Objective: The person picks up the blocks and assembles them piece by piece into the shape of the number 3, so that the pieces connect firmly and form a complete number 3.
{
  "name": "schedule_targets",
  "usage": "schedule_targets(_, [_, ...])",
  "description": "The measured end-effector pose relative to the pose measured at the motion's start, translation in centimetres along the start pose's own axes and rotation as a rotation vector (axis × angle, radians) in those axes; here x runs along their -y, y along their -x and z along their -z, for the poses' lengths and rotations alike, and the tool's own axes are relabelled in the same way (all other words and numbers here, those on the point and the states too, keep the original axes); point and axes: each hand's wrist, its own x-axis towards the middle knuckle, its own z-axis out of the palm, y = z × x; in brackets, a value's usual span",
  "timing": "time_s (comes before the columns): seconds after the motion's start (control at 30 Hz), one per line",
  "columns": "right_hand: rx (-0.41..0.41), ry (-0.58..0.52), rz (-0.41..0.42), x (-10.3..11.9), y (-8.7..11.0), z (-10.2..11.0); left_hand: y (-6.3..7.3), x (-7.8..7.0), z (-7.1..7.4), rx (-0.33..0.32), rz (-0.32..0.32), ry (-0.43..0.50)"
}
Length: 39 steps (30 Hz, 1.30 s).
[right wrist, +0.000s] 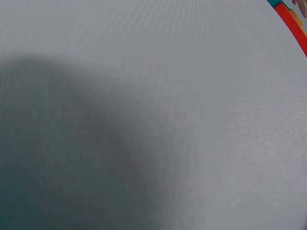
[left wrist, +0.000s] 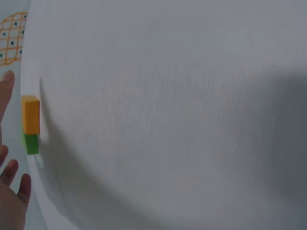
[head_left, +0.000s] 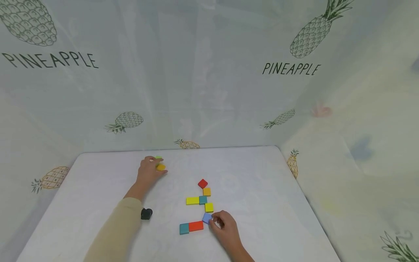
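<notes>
At the far left of the table, my left hand point(head_left: 151, 168) reaches around a yellow-orange block point(head_left: 160, 167) and a light green block point(head_left: 158, 157). In the left wrist view, thumb and fingers stand apart on either side of the orange block point(left wrist: 31, 115) and green block point(left wrist: 31, 143). Nearer the front, my right hand point(head_left: 226, 230) pinches a blue square block point(head_left: 207, 218) at its right edge. That block lies between a yellow square point(head_left: 209, 207) and a long red block point(head_left: 196, 226). The right wrist view shows mostly table, with part of the red block point(right wrist: 292, 28) in its corner.
The row continues back with a teal square point(head_left: 203, 199), a long yellow block point(head_left: 192, 201), an orange square point(head_left: 207, 191) and a tilted red square point(head_left: 203, 183). Another teal block point(head_left: 184, 229) adjoins the long red one. A black object point(head_left: 146, 214) sits beside the left sleeve.
</notes>
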Motion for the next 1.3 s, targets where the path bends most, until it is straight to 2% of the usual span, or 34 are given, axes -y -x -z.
schedule_targets(0.13, [-0.001, -0.003, 0.005, 0.0, 0.1, 0.0, 0.1, 0.1, 0.6, 0.016, 0.035, -0.034])
schedule_targets(0.27, [-0.011, 0.000, 0.025, -0.1, 0.0, -0.1, -0.1, 0.3, 0.5, 0.064, 0.055, -0.066])
schedule_targets(0.47, [-0.020, -0.006, 0.039, -0.2, 0.0, -0.2, 0.2, 0.3, 0.4, 0.116, 0.044, -0.132])
schedule_targets(0.73, [-0.023, -0.002, 0.046, -0.2, 0.0, -0.1, 0.4, 0.7, 0.7, 0.124, 0.032, -0.162])
schedule_targets(1.1, [-0.017, 0.009, 0.029, -0.3, -0.1, -0.1, 1.3, 2.1, 1.1, 0.024, 0.041, -0.138])
schedule_targets(1.3, [-0.027, 0.021, 0.049, -0.4, -0.1, -0.3, 2.2, 2.2, 1.2, -0.043, 0.035, -0.091])
